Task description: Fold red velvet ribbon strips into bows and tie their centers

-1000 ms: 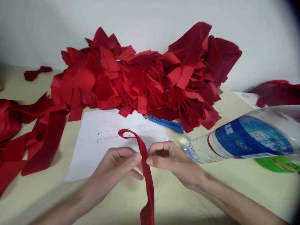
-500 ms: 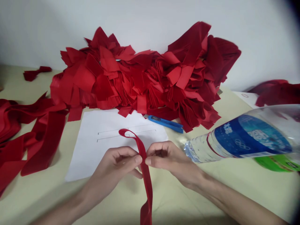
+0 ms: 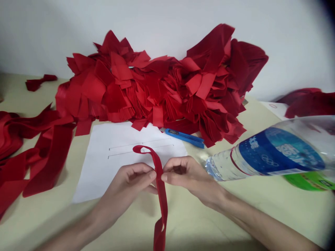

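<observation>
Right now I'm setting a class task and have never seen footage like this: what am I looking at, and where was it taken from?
One head-worn camera took this, looking forward and down, so the bare hands are the wearer's own. The left hand and right hand hold a dark red velvet ribbon, looped above them, its tail hanging down. On the pale cream table are a white paper sheet with drawn lines, a blue utility knife, a clear plastic bottle with a blue label, and a heap of cut red fabric.
</observation>
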Motion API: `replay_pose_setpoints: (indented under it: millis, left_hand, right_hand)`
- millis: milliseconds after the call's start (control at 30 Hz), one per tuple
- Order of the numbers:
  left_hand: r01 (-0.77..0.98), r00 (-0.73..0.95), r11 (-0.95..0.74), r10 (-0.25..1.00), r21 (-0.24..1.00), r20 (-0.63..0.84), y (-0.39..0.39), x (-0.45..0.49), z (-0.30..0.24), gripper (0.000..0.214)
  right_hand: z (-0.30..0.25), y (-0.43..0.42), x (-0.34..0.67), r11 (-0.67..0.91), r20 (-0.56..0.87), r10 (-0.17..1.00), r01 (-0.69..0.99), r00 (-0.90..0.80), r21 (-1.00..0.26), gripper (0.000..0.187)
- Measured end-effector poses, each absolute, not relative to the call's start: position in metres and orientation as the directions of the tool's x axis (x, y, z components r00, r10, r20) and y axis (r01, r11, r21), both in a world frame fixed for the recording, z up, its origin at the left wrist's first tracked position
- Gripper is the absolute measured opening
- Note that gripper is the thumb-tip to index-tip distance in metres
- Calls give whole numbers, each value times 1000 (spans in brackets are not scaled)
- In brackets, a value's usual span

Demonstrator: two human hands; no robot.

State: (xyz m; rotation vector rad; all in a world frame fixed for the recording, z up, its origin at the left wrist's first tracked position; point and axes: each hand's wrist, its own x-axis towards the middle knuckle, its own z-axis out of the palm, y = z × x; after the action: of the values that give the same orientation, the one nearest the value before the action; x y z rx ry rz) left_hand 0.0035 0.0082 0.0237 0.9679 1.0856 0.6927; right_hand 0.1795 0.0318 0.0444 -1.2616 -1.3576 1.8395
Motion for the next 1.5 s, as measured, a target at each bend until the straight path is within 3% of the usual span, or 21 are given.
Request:
replay_pose_setpoints:
  millis: [367, 633, 833, 1033, 1133, 1200, 1300, 1400, 1500]
  left_hand:
    - [-152, 317, 468, 858, 871, -405, 5, 8, 18, 11]
    - [-427, 466, 629, 768, 649, -439, 8, 2, 12, 1]
    - [-541, 560, 629, 764, 558, -319, 9, 4, 7, 8]
    - [-539, 685, 689, 693, 485, -224, 5, 5, 8, 13]
    - [-427, 735, 748, 614, 508, -287, 2, 6, 9, 18]
    - [-264, 756, 804, 515, 533, -403, -1, 9, 10, 19]
    - [25, 755, 806, 372, 591, -540, -9, 14, 13, 15]
    - [157, 707, 719, 397, 677, -585, -19, 18, 13, 8]
    - [153, 647, 678, 480, 718, -592, -26, 21, 10, 10]
  right_hand:
    - [47, 28, 175, -275, -340, 859, 213, -384, -937, 9]
    - [49, 31, 181, -274, -307, 835, 139, -456, -952, 10]
    - [49, 33, 184, -343, -320, 807, 48, -496, -938, 10]
    - [53, 38, 191, -461, -443, 666, 136, -600, -877, 14]
    - [54, 40, 196, -444, -411, 597, 143, -689, -885, 17]
    - [53, 41, 199, -368, -371, 530, 187, -762, -911, 17]
    - [52, 42, 198, -123, -299, 336, 273, -893, -954, 12]
    - [59, 41, 190, 173, -316, 175, 345, -933, -923, 6]
    - [76, 34, 181, 422, -386, 194, 432, -902, -797, 16]
